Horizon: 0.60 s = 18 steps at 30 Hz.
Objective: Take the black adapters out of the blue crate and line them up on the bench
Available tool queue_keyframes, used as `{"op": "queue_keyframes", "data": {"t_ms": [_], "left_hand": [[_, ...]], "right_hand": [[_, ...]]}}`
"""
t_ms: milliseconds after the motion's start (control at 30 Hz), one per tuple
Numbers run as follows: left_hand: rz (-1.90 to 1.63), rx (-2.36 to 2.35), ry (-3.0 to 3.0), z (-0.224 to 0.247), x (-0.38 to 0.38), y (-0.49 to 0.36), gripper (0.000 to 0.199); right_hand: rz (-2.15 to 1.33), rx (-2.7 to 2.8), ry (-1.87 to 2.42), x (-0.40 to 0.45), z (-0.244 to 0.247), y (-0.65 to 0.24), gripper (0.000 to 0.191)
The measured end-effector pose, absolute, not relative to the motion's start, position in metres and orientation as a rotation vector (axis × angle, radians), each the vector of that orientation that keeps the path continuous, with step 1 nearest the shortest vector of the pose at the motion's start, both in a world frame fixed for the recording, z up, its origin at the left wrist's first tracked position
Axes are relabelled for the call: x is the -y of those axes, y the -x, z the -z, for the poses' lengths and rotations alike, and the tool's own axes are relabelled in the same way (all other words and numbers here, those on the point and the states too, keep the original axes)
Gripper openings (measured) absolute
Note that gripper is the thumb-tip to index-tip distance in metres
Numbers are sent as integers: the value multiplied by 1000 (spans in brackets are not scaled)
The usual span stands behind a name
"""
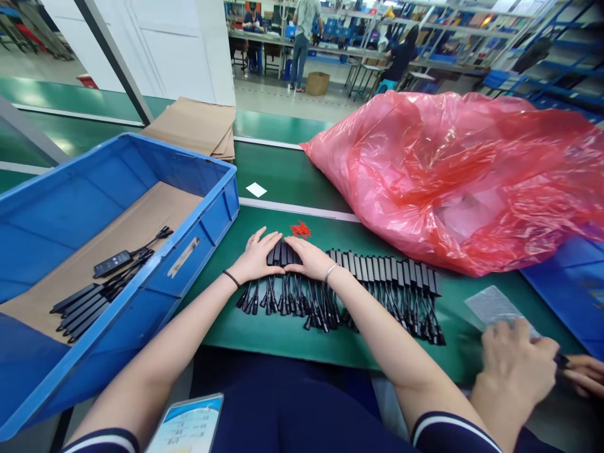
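A long row of black boxes with short cables lies side by side on the green table, cable ends toward me. At the row's left part, my left hand and my right hand curve around a few of the boxes, thumbs on the near side and fingers on the far side. The thumb tips nearly meet. A small heap of red pieces sits just beyond my fingers.
At left stands a blue bin with several black devices on cardboard. A red plastic bag bulges at the right. Another person's hands work at the lower right beside a clear bag. Brown cardboard sheets lie behind the bin.
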State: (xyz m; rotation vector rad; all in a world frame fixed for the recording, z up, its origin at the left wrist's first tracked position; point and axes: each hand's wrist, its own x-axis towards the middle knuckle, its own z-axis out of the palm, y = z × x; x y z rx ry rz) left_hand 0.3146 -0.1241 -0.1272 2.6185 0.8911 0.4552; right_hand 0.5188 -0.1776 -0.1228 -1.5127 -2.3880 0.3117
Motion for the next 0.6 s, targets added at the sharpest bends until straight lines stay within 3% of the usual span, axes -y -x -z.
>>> {"op": "queue_keyframes", "data": {"t_ms": [333, 600], "left_hand": [[-386, -799, -2621, 123, 119, -323, 76], [-281, -809, -2794, 108, 128, -338, 92]], "right_hand": [[-249, 2081, 1717, 251, 106, -552, 42], [-84, 2281, 1763, 242, 123, -550, 90]]}}
